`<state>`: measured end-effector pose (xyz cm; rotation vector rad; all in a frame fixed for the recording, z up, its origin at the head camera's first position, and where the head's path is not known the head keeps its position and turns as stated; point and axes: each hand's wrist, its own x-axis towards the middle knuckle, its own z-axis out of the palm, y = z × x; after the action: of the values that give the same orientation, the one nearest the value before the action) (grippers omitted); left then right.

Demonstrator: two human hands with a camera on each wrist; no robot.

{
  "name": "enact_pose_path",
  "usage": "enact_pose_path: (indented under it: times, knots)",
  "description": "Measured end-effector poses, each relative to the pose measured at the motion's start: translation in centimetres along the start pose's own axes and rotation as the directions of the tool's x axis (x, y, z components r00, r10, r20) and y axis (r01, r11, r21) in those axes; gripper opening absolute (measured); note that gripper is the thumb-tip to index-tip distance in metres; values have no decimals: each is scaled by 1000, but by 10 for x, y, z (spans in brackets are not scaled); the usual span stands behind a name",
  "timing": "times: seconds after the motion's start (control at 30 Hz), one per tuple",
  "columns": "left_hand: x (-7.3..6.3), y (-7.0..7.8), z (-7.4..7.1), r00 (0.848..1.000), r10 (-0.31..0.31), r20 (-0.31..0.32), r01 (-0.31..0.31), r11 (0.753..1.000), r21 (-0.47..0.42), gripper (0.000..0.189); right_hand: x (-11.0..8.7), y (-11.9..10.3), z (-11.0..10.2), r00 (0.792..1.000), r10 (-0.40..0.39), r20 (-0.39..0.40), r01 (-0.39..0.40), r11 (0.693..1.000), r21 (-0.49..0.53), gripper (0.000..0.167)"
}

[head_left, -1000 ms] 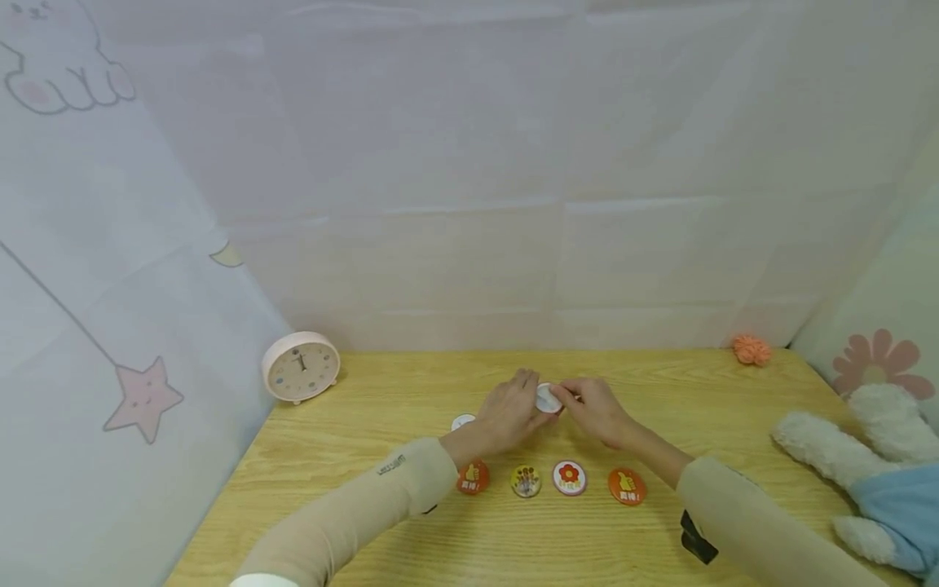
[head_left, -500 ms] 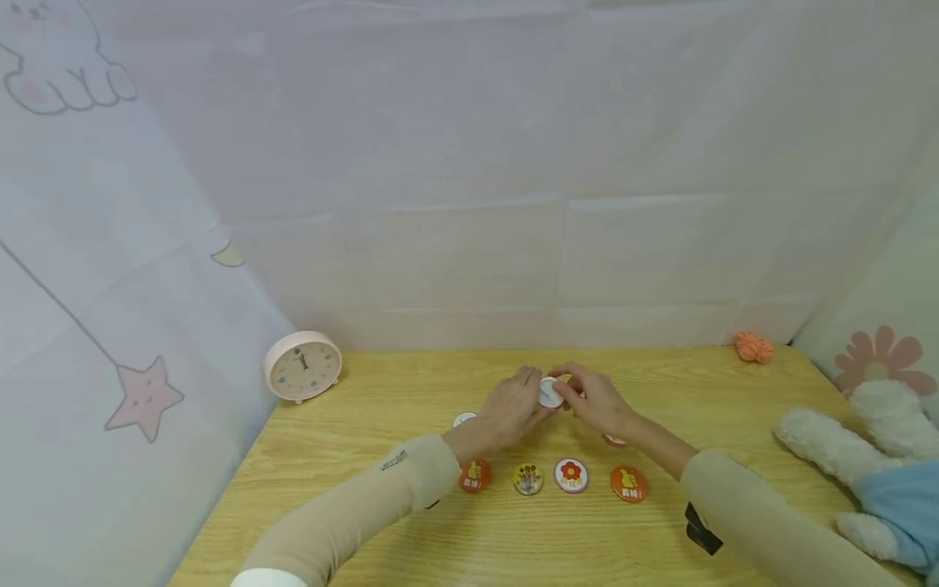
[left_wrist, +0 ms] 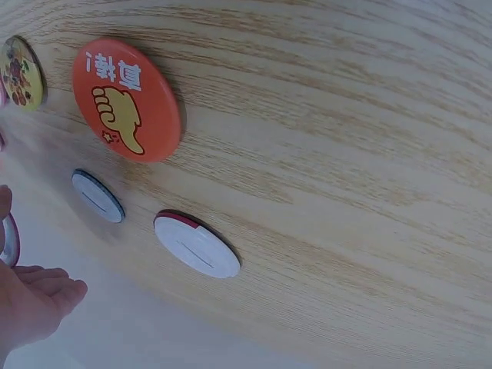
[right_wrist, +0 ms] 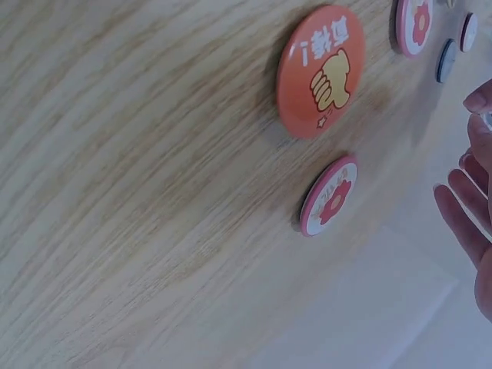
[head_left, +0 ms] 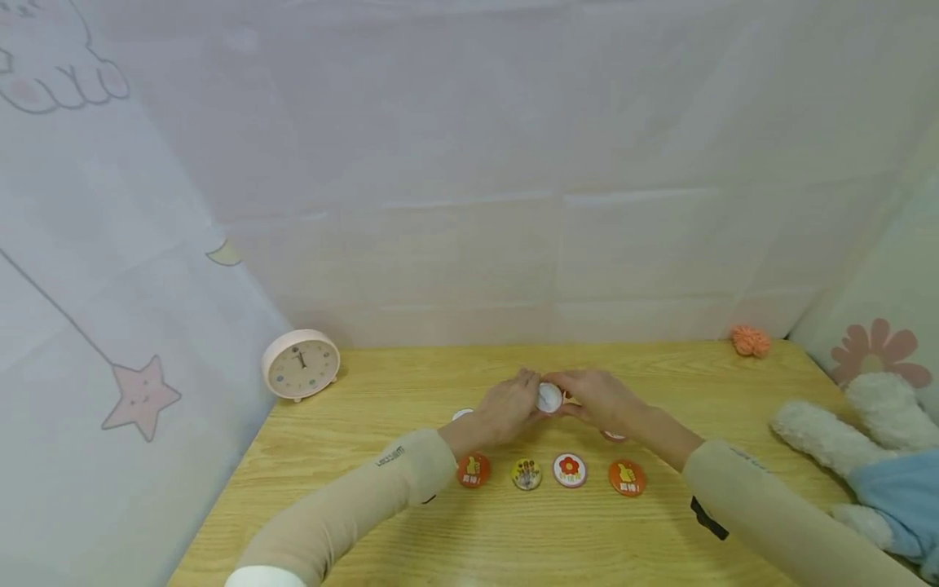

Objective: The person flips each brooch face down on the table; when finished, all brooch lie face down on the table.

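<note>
Both hands hold a round pin badge (head_left: 548,397) above the far half of the table, its pale back turned toward the head camera. My left hand (head_left: 509,408) grips its left edge; my right hand (head_left: 597,399) has fingers at the upper right edge and the thumb lower down. In the left wrist view only a rim of the held badge (left_wrist: 10,240) shows beside the left hand (left_wrist: 34,300). Below the hands lie an orange thumbs-up badge (head_left: 473,470), a yellow badge (head_left: 526,474), a red-flower badge (head_left: 570,470) and another orange badge (head_left: 627,478).
Two badges lie face down, a white-backed one (left_wrist: 197,244) and a dark-rimmed one (left_wrist: 98,195). Another flower badge (right_wrist: 329,196) lies near the right wrist. A pink clock (head_left: 301,365) stands back left, an orange yarn bundle (head_left: 750,341) back right, a plush toy (head_left: 895,481) at right.
My right hand has shifted its hold from a thumb pinch on the badge's right edge to fingers along its upper edge. A flower badge beneath the right wrist has come into sight.
</note>
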<state>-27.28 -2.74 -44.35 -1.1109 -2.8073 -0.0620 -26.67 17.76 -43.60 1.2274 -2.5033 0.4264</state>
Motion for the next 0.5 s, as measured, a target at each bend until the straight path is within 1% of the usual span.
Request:
enact_pose_path:
  times: [0.03,0.1,0.2,0.3,0.4,0.5]
  knots:
    - [0,0,0,1000,6,-9,-6,1000,3,62,0,0,0,1000,-11,-5,11,999,-36,50]
    - [-2,-1,0,999,23,-44,-22,1000,3,61,-1,-1,1,1000,-6,-8,6,997,-73,49]
    - [-3,-2,0,993,49,-106,-49,999,6,55,-2,-2,2,1000,31,3,-31,997,-66,48]
    - [-4,-1,-1,989,53,-137,-55,998,-8,47,-3,-1,2,997,76,16,-76,997,-31,46]
    - [-4,0,-2,993,34,-117,-39,998,-41,39,-3,-1,3,991,127,47,-128,992,9,46]
    - [-3,2,-4,998,4,-65,-9,997,-78,32,-4,-1,6,980,172,99,-177,983,44,46]
